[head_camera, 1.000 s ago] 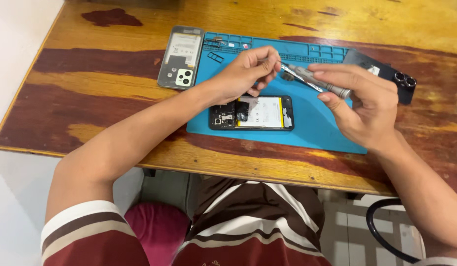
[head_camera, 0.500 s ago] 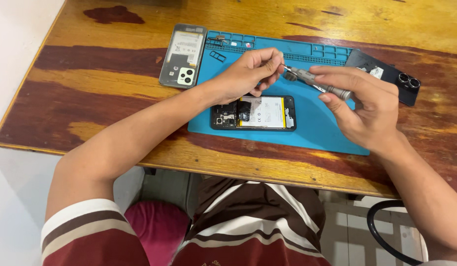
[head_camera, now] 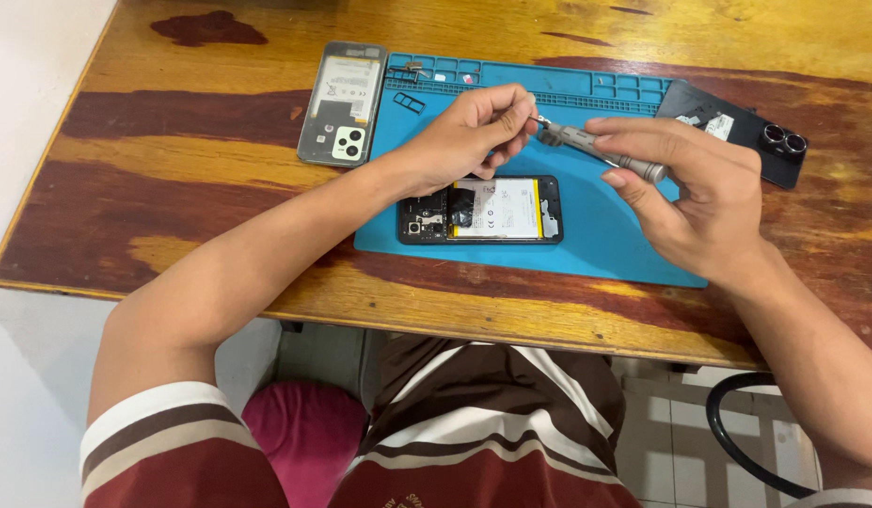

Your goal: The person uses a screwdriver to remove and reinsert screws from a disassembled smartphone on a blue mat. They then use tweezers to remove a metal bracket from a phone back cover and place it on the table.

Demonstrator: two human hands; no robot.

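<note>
Here, head view: right hand [head_camera: 704, 202] clamps a slim grey metal screwdriver [head_camera: 601, 152] above the blue silicone repair mat [head_camera: 605, 240], left hand [head_camera: 474, 132] fingertips pinched at its tip, probably on a bit, over the opened black phone [head_camera: 480, 209]; best kept steady and seated straight.

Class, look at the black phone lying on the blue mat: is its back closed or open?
Open. The black phone lies flat on the blue silicone mat with its white battery and dark circuit parts exposed.
</note>
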